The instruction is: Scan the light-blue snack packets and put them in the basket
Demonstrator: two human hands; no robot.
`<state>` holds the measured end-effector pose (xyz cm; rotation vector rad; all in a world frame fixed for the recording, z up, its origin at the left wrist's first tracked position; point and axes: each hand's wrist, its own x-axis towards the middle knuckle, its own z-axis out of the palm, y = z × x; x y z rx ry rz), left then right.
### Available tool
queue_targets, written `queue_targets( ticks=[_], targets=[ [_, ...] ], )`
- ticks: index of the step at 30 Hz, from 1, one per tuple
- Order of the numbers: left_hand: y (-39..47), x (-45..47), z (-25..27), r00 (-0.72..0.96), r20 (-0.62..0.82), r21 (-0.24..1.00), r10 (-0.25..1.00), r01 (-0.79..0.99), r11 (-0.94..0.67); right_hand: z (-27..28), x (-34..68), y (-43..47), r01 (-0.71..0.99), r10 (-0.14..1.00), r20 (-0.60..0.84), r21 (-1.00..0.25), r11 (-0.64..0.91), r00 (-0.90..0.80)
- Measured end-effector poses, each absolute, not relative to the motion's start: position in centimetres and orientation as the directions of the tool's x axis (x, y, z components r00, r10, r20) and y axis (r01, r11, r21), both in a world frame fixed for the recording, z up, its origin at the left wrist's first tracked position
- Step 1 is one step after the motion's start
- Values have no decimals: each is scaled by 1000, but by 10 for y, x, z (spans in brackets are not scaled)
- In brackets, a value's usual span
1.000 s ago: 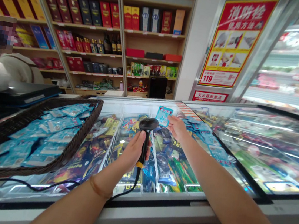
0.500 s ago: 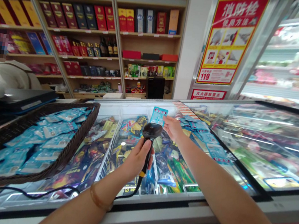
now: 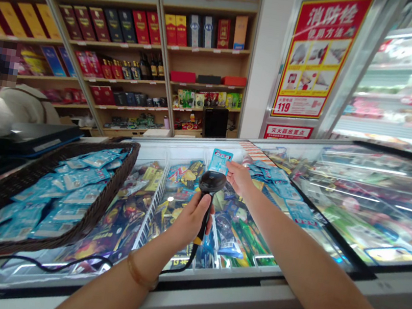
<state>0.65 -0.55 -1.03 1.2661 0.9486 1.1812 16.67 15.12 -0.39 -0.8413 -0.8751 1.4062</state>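
Observation:
My left hand (image 3: 193, 218) is wrapped round the handle of a black and yellow barcode scanner (image 3: 213, 180), its head tilted up and a cord hanging from its base. Just beyond the scanner, my right hand (image 3: 240, 178) pinches a small light-blue packet (image 3: 220, 161) by its right side. The scanner head covers the packet's lower edge. A dark wicker basket (image 3: 125, 173) on the left holds many similar blue packets (image 3: 84, 177). More blue packets (image 3: 280, 186) lie on the freezer glass, right of my right hand.
Under my hands is a glass-topped chest freezer (image 3: 245, 279) with wrapped goods and white wire dividers (image 3: 152, 208). The scanner's black cord (image 3: 77, 262) runs left along its front. Boxed goods fill shelves (image 3: 201, 53) behind. At far left stands another person (image 3: 27, 104).
Both hands keep their hold on the scanner and the packet, still close together. The whole view has shifted very slightly; nothing else visibly differs.

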Motion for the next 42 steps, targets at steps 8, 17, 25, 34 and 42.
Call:
queue_targets(
  ticks=[8, 17, 25, 34, 42],
  targets=[
    [-4, 2, -1, 8, 14, 980, 1000, -196, -13, -11, 161, 147, -436, 998, -45, -900, -20, 45],
    [-10, -102, 80, -429, 54, 951, 902, -253, -178, 28, 57, 141, -276, 984, -128, -948, -159, -128],
    [-49, -211, 108, -737, 39, 931, 675, -218, -293, 85, -111, 126, -180, 941, -151, -960, -212, -303],
    [-48, -197, 89, -642, -24, 920, 766, -314, -235, 70, -125, 125, -169, 944, 20, -985, -38, -330],
    [-8, -87, 67, -390, -63, 897, 919, -426, -120, 20, 66, 157, -1, 984, 164, -986, 165, 64]
  ],
)
